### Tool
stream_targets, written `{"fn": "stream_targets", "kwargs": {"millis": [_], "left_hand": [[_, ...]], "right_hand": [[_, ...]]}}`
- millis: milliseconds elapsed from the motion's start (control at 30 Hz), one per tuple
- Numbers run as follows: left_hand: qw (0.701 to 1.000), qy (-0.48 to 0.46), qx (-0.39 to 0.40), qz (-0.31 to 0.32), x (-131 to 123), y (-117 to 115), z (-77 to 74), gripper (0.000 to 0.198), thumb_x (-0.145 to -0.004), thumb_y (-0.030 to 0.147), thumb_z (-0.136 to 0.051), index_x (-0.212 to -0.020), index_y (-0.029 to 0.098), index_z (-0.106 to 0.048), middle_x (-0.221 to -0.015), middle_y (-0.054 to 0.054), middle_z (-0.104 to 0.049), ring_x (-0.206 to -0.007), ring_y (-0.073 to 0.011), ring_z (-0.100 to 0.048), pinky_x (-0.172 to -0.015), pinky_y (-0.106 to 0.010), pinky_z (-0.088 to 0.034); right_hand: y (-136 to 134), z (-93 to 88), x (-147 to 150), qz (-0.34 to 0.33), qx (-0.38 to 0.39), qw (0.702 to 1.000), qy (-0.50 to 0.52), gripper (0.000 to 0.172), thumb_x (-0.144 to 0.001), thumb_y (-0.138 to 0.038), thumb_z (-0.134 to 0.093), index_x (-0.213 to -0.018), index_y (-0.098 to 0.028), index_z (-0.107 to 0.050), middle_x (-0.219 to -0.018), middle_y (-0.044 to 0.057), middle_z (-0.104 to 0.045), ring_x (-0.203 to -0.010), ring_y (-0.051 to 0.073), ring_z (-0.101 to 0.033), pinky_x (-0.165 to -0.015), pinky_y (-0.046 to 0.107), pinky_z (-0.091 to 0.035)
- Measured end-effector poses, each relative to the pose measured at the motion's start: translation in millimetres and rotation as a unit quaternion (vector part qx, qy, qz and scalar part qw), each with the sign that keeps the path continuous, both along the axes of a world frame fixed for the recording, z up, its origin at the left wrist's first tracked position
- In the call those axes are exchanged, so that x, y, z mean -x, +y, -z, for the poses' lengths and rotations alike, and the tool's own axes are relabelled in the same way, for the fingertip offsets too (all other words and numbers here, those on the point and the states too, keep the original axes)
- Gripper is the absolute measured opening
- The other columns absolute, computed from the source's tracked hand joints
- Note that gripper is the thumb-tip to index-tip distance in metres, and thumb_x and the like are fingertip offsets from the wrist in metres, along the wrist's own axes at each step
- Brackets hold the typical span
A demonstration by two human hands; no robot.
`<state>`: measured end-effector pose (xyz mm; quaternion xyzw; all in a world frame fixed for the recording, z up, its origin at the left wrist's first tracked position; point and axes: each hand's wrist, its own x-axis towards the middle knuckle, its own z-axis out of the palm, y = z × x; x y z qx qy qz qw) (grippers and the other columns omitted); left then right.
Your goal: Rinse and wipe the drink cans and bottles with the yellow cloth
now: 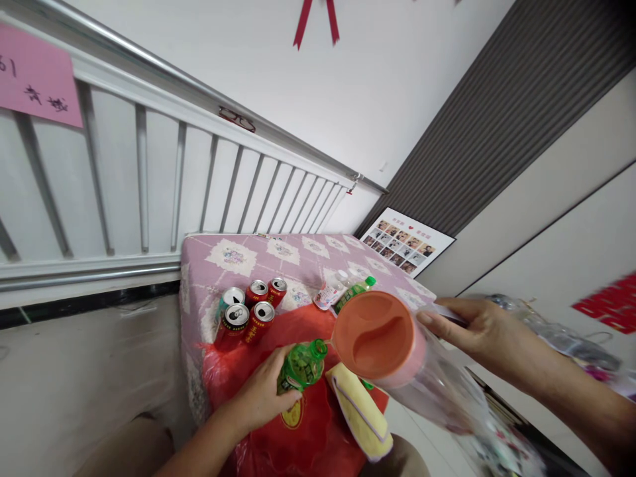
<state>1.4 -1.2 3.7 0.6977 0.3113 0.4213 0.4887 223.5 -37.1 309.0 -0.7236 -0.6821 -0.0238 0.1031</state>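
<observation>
My left hand (263, 394) is wrapped round a green plastic bottle (300, 371), which is uncapped and tilted a little to the right. My right hand (484, 328) grips the handle of a clear pitcher (437, 387) with an orange lid (375, 336). The pitcher leans over to the left, its spout close to the bottle's mouth, and a thin trickle seems to run between them. Below the bottle lies a red scalloped tray (293, 440) with a gold emblem. A folded yellow cloth (360, 411) rests just right of it.
Several opened drink cans (256, 321) stand left on red plastic film (228, 391) and a purple floral tablecloth (283, 255). A pink-white bottle (329, 291) and another green bottle (354, 295) lie behind the pitcher. A white radiator (248, 185) and a photo board (405, 242) stand beyond.
</observation>
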Motion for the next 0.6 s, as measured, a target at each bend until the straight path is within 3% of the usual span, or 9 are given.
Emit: {"fn": "stream_targets", "kwargs": {"millis": [133,533,600], "left_hand": [[1.0,0.001,0.002,-0.002,-0.2,0.0,0.1,0.074,-0.07,0.012,-0.063,-0.138,0.024,-0.038,-0.139,-0.008,-0.052,-0.126,-0.0234,-0.05,-0.109,-0.037,-0.039],[1.0,0.002,0.002,0.0,0.9,-0.4,-2.0,0.073,-0.07,0.012,-0.063,-0.138,0.025,-0.039,-0.138,-0.007,-0.052,-0.126,-0.0233,-0.05,-0.109,-0.036,-0.038],[1.0,0.003,0.002,0.0,0.7,0.1,-1.1,0.073,-0.07,0.012,-0.063,-0.138,0.025,-0.039,-0.138,-0.007,-0.052,-0.126,-0.0232,-0.05,-0.109,-0.037,-0.038]], "right_hand": [[-0.4,-3.5,5.3,0.036,0.077,0.996,0.015,0.064,-0.066,-0.084,-0.044,-0.058,-0.021,-0.044,-0.06,-0.002,-0.034,-0.058,0.014,-0.034,-0.049,0.025,-0.03],[0.1,-1.3,-1.3,0.009,0.061,0.998,0.009,0.062,-0.071,-0.081,-0.043,-0.057,-0.02,-0.046,-0.059,-0.002,-0.033,-0.055,0.013,-0.034,-0.046,0.024,-0.03],[0.9,-0.3,-1.5,-0.003,0.029,1.0,0.004,0.062,-0.071,-0.08,-0.045,-0.055,-0.02,-0.046,-0.057,-0.002,-0.034,-0.053,0.013,-0.034,-0.044,0.023,-0.03]]}}
